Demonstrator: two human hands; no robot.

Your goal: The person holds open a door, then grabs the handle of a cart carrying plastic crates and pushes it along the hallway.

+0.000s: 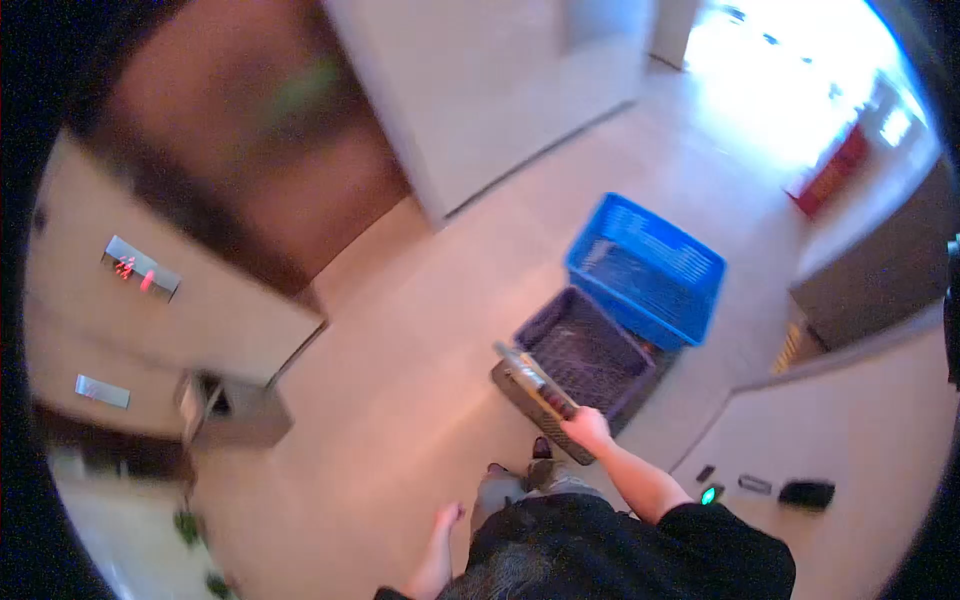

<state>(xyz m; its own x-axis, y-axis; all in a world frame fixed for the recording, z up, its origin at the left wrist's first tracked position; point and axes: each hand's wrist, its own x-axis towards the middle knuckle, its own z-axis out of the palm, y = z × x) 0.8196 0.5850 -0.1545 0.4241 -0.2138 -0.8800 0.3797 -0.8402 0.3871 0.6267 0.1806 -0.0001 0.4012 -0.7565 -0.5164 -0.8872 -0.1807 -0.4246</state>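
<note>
My right hand (588,428) is closed round the near end of a trolley's handle bar (530,374). Below the bar, the dark trolley base (545,418) carries a dark purple crate (585,350). Beyond that crate is a larger blue basket (650,265), its contents too blurred to make out. My left hand (450,515) hangs low beside my leg, away from the trolley, with its fingers curled and nothing visible in them.
A brown doorway (340,160) and a pale wall (520,100) stand ahead. On the left are a display panel (142,268) with red lights and a metal bin (240,412). A red object (832,172) lies near bright daylight at the upper right.
</note>
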